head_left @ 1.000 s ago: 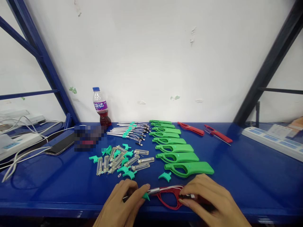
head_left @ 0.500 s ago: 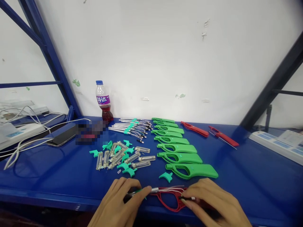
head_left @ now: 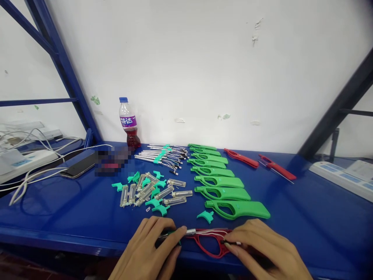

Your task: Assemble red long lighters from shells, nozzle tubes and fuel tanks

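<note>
The red frame [head_left: 216,256] before me looks like smooth plastic, the tube [head_left: 190,232] on it shiny metal. The green casings [head_left: 253,209] and 2 red casings [head_left: 241,158] seem satiny (plastic again). My bench [head_left: 305,217] gleams, smooth; the wall [head_left: 180,70] is matt.

Around six o'clock, our left hand [head_left: 151,247] pinches a silver metal tube [head_left: 190,231], our right hand [head_left: 260,243] a white-tipped black stub [head_left: 232,243].

A scuffed white wall [head_left: 186,70] rises behind a blue table [head_left: 326,221], between slanting metal posts [head_left: 65,70].
</note>
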The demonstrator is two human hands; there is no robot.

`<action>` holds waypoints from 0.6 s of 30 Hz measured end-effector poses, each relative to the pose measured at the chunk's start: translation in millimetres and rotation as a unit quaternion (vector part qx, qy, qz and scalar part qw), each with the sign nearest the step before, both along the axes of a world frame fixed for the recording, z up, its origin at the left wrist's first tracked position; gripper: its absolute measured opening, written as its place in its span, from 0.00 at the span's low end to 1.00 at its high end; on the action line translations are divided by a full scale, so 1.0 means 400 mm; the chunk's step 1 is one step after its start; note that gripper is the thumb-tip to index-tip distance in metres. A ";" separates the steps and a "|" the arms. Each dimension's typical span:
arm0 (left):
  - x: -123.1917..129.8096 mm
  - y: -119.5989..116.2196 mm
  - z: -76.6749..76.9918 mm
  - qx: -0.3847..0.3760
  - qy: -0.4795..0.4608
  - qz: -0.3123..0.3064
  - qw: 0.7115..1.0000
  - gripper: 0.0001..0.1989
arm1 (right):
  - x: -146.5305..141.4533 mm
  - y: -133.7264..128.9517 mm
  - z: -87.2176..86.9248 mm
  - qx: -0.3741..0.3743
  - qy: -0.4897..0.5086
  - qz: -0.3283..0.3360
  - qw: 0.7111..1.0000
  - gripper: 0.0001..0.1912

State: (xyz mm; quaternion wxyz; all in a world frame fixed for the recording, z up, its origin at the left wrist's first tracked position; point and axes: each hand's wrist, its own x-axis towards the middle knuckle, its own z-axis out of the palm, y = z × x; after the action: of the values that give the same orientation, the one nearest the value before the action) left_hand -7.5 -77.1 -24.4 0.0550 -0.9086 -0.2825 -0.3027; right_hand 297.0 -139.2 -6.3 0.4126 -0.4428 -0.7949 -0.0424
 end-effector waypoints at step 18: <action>-0.021 0.026 -0.014 -0.055 0.024 -0.049 0.997 0.23 | 0.008 0.010 0.006 0.009 -0.018 0.018 1.000 0.11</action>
State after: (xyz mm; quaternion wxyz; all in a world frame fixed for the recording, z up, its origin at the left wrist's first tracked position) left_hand -15.9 -66.7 -30.0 -0.0033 -0.9302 -0.2523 -0.2667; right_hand 300.1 -135.3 -3.7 0.4025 -0.4236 -0.8100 -0.0502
